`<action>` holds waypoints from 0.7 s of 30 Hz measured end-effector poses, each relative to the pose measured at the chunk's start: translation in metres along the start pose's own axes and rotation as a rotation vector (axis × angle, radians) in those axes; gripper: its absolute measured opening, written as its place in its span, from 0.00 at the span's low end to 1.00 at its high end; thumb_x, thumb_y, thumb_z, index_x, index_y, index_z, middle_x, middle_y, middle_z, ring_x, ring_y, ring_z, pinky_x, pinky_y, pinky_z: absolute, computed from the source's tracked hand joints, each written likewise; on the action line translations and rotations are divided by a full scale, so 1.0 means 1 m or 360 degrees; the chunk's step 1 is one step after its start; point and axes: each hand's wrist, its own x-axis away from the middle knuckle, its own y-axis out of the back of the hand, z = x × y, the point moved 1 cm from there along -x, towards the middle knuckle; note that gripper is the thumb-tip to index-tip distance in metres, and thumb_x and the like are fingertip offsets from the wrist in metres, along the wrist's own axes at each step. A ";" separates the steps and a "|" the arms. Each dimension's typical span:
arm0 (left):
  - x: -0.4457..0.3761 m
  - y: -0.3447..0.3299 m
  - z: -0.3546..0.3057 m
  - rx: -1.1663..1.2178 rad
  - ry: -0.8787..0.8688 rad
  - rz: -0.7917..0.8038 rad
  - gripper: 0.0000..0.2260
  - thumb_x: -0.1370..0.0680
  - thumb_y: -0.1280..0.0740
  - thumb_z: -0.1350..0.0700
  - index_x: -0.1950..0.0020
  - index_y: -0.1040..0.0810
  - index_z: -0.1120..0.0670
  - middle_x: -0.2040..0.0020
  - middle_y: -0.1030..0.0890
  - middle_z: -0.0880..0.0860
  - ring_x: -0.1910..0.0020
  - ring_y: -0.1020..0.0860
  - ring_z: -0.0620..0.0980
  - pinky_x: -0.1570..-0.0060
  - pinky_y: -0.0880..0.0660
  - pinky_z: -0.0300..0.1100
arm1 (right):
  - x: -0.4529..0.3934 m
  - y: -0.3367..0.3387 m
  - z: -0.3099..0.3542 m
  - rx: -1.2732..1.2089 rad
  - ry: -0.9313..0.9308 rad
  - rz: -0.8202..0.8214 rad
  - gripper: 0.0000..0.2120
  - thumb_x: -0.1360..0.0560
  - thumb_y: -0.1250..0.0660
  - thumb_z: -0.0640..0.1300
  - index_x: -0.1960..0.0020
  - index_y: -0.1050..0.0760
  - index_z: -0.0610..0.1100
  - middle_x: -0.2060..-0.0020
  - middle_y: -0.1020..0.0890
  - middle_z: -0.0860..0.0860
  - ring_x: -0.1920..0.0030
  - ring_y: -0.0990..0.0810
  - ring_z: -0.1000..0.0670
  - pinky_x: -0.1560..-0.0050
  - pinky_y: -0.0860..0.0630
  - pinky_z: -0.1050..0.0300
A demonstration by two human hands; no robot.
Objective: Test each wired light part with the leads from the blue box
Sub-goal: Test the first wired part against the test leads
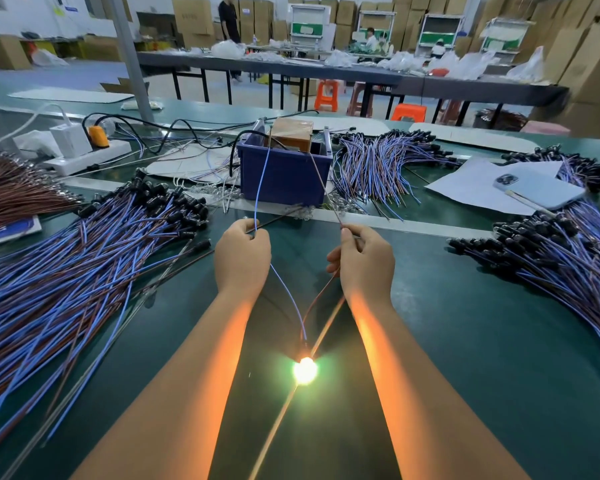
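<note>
Glowing brightly between the person's forearms, the light part (pixel 305 370) lay low on the green table (pixel 465 341), nearest the camera, its lamp lit and throwing an orange sheen on both arms. Two thin wires rose from it: a blue wire (pixel 288 292) ran up to the left hand (pixel 242 258), and a brown wire (pixel 317 299) ran up to the right hand (pixel 362 261). Each hand was curled narrow, pinching its wire end against a lead; the blue lead (pixel 262 174) and the brown lead (pixel 323 185) both came down from the blue box (pixel 284 174) standing just beyond the hands. The contact points themselves were hidden by the fingers.

Since the lamp was lit, this piece appeared to pass. To do the step well, the person probably needed to hold each bare end firmly on its lead, keep the two sides well apart so they could not short, and watch for a steady glow rather than a flicker before letting go.

Large heaps of similar wired parts (pixel 84 258) lay to the left, and more (pixel 551 258) to the right. A phone (pixel 537 190) rested on paper at the right.
</note>
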 end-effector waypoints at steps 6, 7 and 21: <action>0.001 0.001 0.000 0.0015 0.0005 0.0002 0.09 0.24 0.40 0.58 0.47 0.24 0.48 0.69 0.22 0.47 0.74 0.27 0.40 0.75 0.34 0.36 | -0.001 0.000 -0.002 0.0023 0.0034 -0.0001 0.08 0.19 0.40 0.41 0.52 0.25 0.51 0.73 0.21 0.50 0.77 0.23 0.50 0.68 0.24 0.55; 0.002 0.001 0.000 0.0024 0.0008 0.0006 0.09 0.24 0.40 0.58 0.47 0.24 0.49 0.69 0.21 0.47 0.74 0.27 0.40 0.74 0.35 0.37 | -0.001 0.000 -0.002 0.0023 0.0031 0.0000 0.08 0.19 0.40 0.41 0.51 0.24 0.50 0.73 0.21 0.50 0.77 0.23 0.50 0.69 0.25 0.56; 0.003 0.002 -0.003 0.0027 -0.0025 0.0011 0.07 0.23 0.40 0.58 0.50 0.27 0.47 0.69 0.22 0.48 0.76 0.28 0.40 0.78 0.35 0.32 | -0.002 0.000 -0.005 0.0027 0.0026 0.0018 0.08 0.19 0.40 0.42 0.52 0.25 0.51 0.73 0.20 0.50 0.77 0.22 0.51 0.69 0.25 0.57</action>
